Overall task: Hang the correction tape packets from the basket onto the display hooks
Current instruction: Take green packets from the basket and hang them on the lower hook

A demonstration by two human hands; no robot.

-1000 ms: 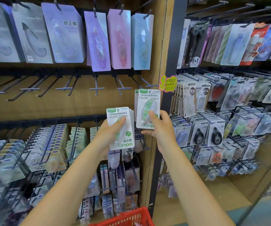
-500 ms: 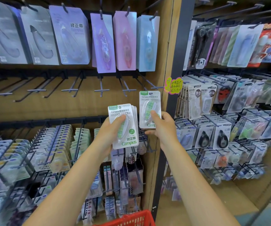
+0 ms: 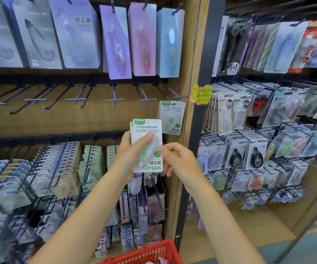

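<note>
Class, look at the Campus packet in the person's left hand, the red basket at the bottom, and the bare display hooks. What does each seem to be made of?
Campus packet: apparently printed white card with a clear plastic blister, which glints and shows the green tape inside. Red basket: likely moulded plastic, with an even red lattice wall. Display hooks: probably dark coated metal wire, thin, straight and rigid.

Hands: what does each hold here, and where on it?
Left hand grips a small stack of packets by its left edge, thumb across the front blister. Right hand pinches the stack's lower right edge.
</note>
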